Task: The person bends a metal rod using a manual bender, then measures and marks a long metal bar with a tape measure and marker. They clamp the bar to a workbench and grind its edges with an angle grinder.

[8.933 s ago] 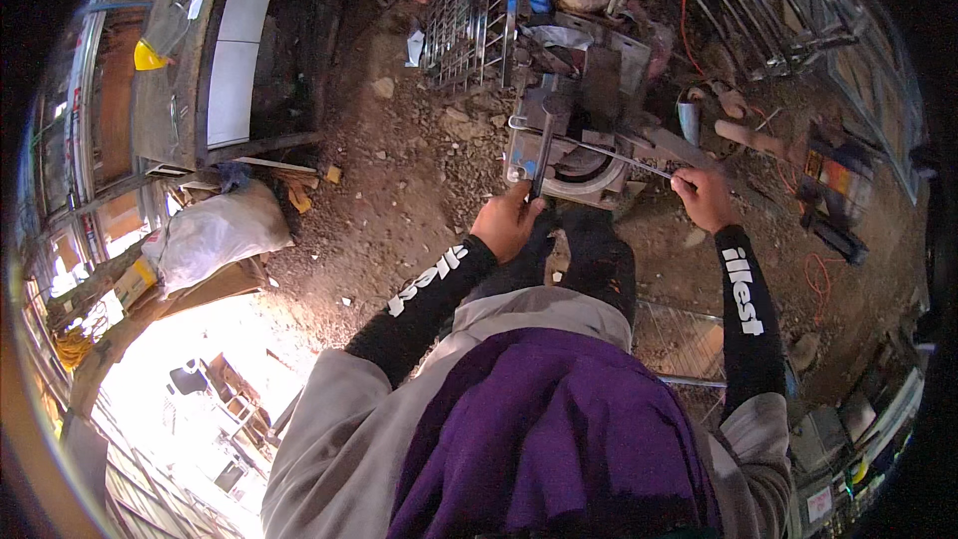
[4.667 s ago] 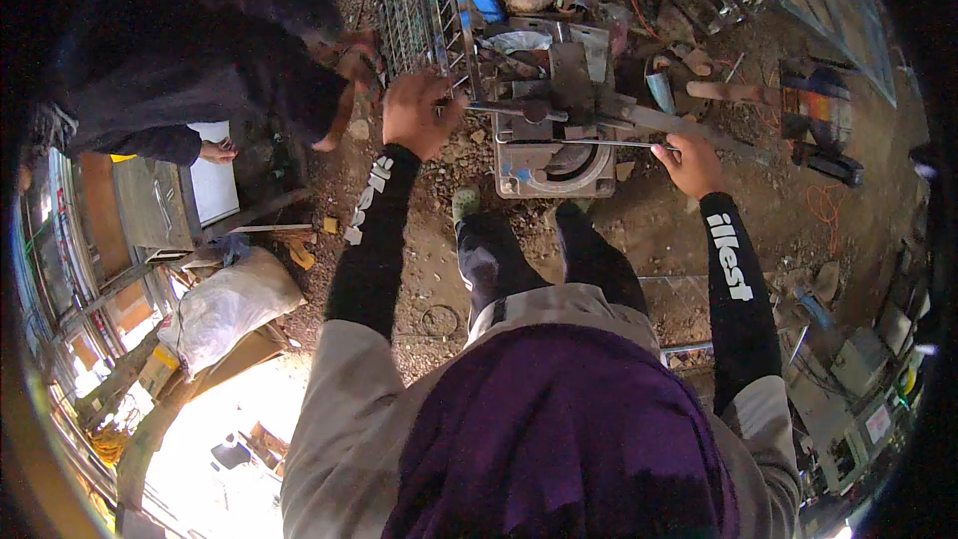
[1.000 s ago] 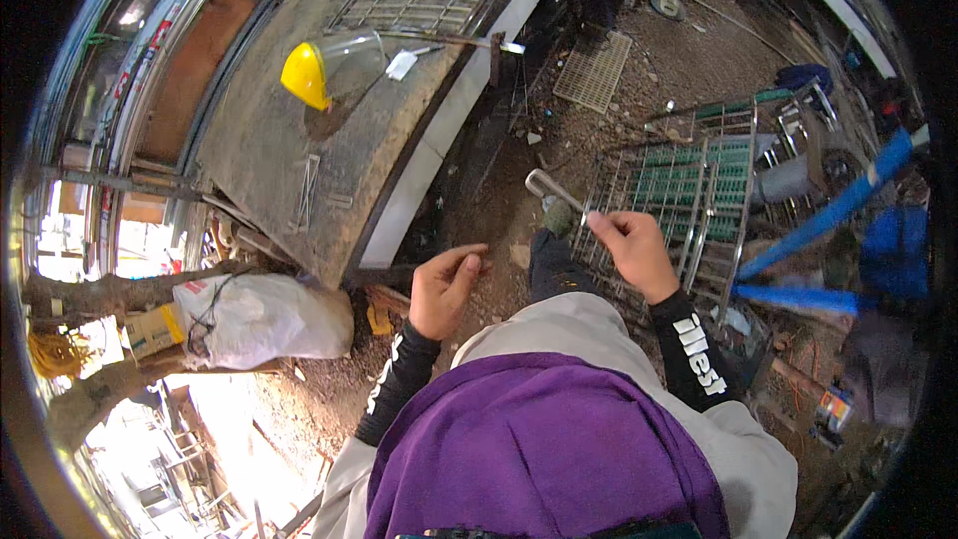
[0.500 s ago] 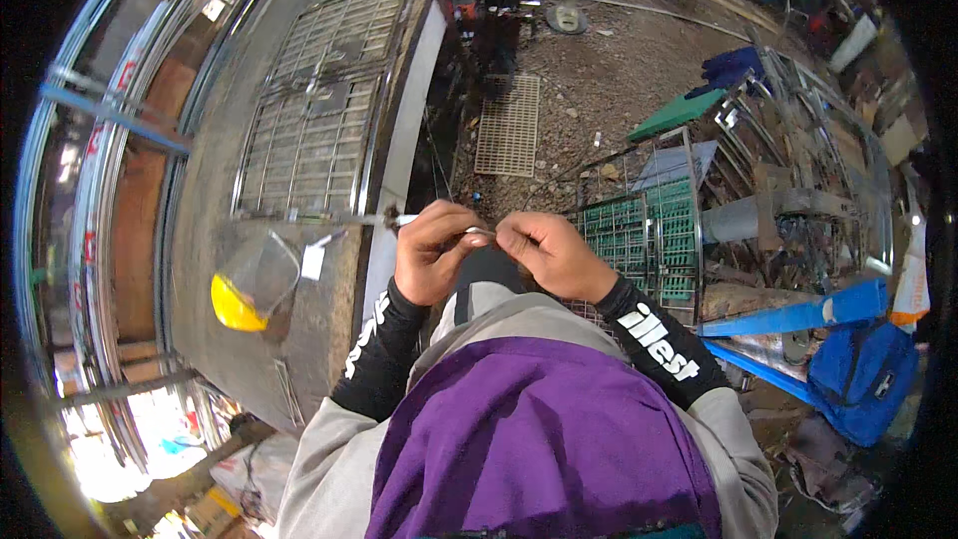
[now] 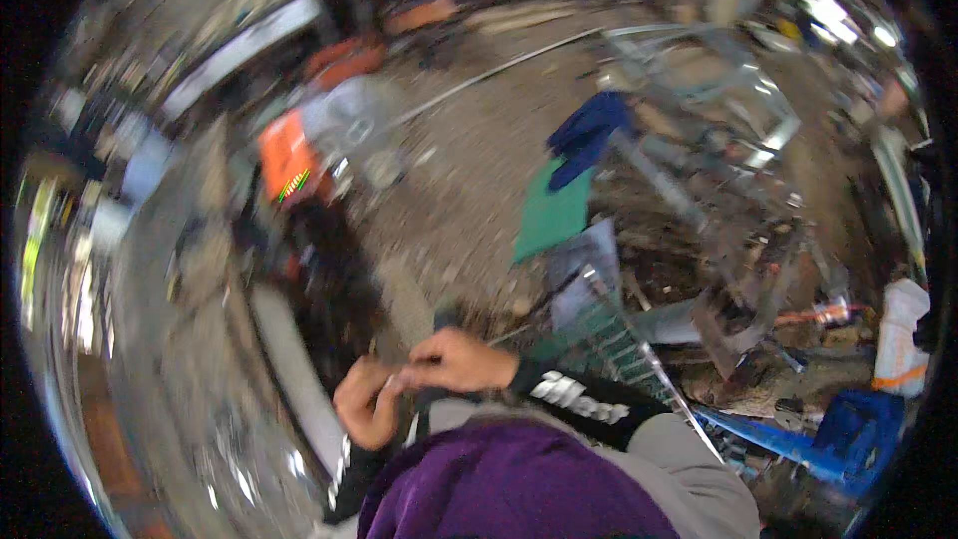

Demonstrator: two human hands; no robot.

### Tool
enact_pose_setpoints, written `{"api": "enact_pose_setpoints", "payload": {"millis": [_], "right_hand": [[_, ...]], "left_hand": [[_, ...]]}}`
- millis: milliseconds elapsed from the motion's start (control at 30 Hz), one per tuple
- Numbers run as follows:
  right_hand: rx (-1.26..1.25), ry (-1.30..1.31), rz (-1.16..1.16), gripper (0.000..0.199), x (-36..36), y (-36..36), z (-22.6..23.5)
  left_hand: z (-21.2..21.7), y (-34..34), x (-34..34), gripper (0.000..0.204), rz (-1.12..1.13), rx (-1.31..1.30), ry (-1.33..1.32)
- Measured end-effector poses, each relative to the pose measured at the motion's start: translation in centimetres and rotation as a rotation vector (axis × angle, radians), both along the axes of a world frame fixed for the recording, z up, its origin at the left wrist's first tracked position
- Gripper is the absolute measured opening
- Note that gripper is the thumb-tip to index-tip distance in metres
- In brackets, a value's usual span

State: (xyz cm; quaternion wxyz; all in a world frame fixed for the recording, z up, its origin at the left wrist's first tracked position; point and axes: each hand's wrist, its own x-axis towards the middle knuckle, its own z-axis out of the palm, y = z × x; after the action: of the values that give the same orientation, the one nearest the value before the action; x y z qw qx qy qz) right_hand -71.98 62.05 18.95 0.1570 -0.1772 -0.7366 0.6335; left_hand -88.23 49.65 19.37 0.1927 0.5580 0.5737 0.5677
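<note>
My left hand [image 5: 365, 404] and my right hand [image 5: 461, 361] meet in front of my body, fingertips touching. Both are closed in a pinch. Whatever lies between the fingers is too small and smeared to name. Black sleeves with white lettering cover both forearms, and a purple cloth [image 5: 509, 489] spreads over my front. Just left of my hands runs the pale edge [image 5: 294, 369] of a workbench.
An orange machine [image 5: 289, 155] with lit indicators stands ahead on the left. To the right lie a green board [image 5: 554, 212], dark blue cloth or gloves [image 5: 589, 135], a metal grid [image 5: 639, 339] and scrap metal. A blue bag [image 5: 863, 434] sits far right, below a white sack [image 5: 900, 334].
My view has swung to the right and up, blurring the picture. My hands now appear lower and further left, still pinched together. A small pale thing seen at the fingertips before can't be made out now.
</note>
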Motion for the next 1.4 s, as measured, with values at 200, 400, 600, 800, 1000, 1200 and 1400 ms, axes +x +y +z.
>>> {"api": "enact_pose_setpoints", "payload": {"millis": [200, 400, 600, 800, 1000, 1200, 1400], "right_hand": [[-0.149, -0.033, -0.006, 0.038, -13.5, 19.9, 3.2], [0.069, 0.028, -0.077, 0.041, -11.9, 31.5, 8.3], [0.108, -0.001, -0.065, 0.045, -17.9, 46.8, 5.4], [-0.068, -0.224, 0.182, 0.037, -15.3, 65.9, -2.5], [0.068, -0.378, 0.035, 0.04, -12.4, 82.0, -6.8], [0.289, -0.523, -0.001, 0.04, -16.3, 95.9, -8.3], [0.429, -0.706, 0.028, 0.038, -24.2, 110.1, -10.6]], "left_hand": [[3.8, 20.7, -13.8, 0.01, -0.006, -0.03, -0.046], [8.3, 31.9, -13.6, 0.003, -0.112, 0.167, 0.106], [6.3, 46.5, -18.6, 0.01, -0.058, 0.138, 0.114], [3.2, 60.9, -16.3, 0.014, 0.239, 0.114, -0.017], [1.5, 73.9, -22.3, 0.014, 0.499, 0.017, -0.42], [-1.0, 81.8, -28.0, 0.02, 0.668, -0.187, 0.057], [-5.0, 95.0, -36.5, 0.023, 0.666, -0.046, -0.106]]}}
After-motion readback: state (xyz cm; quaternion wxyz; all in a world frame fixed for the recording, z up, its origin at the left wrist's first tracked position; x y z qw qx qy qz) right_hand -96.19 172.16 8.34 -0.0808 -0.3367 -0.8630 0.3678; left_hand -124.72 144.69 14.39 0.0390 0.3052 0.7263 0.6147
